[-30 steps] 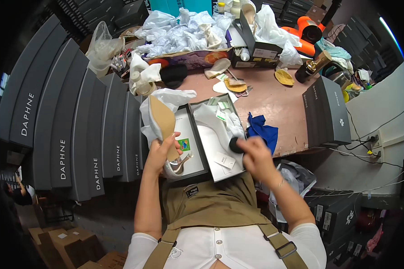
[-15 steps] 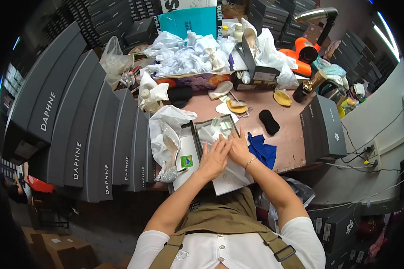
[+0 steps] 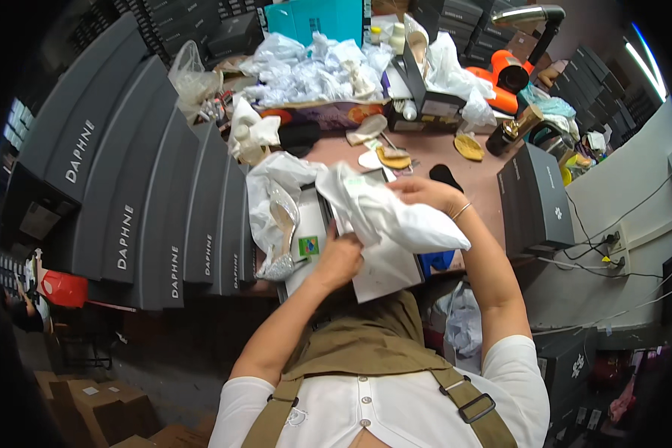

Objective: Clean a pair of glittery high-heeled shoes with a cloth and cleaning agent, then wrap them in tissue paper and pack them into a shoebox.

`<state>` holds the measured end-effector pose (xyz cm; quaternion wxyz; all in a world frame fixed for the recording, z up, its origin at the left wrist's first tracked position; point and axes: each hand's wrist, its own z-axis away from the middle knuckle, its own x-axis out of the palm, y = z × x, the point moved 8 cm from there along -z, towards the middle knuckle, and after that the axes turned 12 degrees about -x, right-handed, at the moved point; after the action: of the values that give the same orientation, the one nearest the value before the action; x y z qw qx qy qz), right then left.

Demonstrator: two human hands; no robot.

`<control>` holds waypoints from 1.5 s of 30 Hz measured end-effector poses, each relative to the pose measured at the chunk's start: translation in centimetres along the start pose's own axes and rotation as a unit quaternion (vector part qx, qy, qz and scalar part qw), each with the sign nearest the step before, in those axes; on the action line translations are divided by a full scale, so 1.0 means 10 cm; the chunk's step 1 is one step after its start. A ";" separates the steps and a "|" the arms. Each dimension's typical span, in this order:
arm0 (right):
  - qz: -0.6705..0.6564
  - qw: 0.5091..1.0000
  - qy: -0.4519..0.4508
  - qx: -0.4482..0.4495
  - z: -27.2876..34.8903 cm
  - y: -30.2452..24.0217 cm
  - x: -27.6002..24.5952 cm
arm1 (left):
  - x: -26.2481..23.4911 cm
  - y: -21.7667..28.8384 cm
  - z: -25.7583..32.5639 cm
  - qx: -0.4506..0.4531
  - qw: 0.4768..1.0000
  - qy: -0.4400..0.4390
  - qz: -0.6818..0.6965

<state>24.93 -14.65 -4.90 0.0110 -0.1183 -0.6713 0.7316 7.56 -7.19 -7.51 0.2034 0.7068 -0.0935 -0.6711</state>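
Note:
White tissue paper (image 3: 373,205) is raised in a loose, crumpled sheet above an open shoe box (image 3: 384,280). My right hand (image 3: 433,196) grips its upper right side, fingers partly hidden by the paper. At its lower left edge, my left hand (image 3: 341,257) has its fingers curled against the sheet, their tips partly covered. Left of the box, a silvery glitter high-heeled shoe (image 3: 282,265) lies on more white tissue (image 3: 265,187). Beside the shoe, a small green square card (image 3: 308,246) rests on a white box surface (image 3: 313,213).
Tall grey shoe boxes (image 3: 127,201) stand in a row at the left. Farther back is a carton (image 3: 321,116) full of crumpled paper. An orange heat gun (image 3: 504,75), a dark bottle (image 3: 502,138) and another grey box (image 3: 537,198) stand at the right. A blue cloth (image 3: 437,261) lies near the table edge.
Both hands were together over the box; now they are apart. The tissue paper has been lifted and spread, with my right hand moving up and right and my left hand lower.

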 end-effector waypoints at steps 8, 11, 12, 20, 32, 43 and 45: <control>0.413 0.867 0.255 -0.110 0.33 -0.65 0.38 | -0.19 -0.13 0.51 -0.239 0.691 0.030 0.682; 0.638 0.723 0.241 -0.108 0.37 -0.88 0.57 | -0.29 -0.20 0.36 -0.208 0.726 0.118 0.644; 0.662 0.704 0.225 -0.124 0.38 -0.95 0.62 | -0.31 -0.18 0.36 -0.199 0.738 0.154 0.626; 0.568 0.741 0.322 -0.156 0.54 -1.12 0.37 | -0.25 0.11 0.16 -0.116 0.909 0.087 0.390; 0.219 0.891 0.299 -0.263 0.80 -1.13 1.50 | -0.04 -0.12 0.87 -0.179 0.405 -0.047 0.896; -0.074 0.972 0.183 -0.126 0.11 -0.83 1.62 | 0.08 -0.75 1.51 -0.192 0.496 -0.002 0.847; 0.032 0.956 0.209 -0.202 0.21 -1.11 1.91 | -0.10 -0.63 1.69 -0.171 0.486 -0.012 0.857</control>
<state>4.33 -12.28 3.18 0.1030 -0.2896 -0.7836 0.5399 -10.06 -3.83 -9.48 0.7938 0.2206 -0.5387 -0.1760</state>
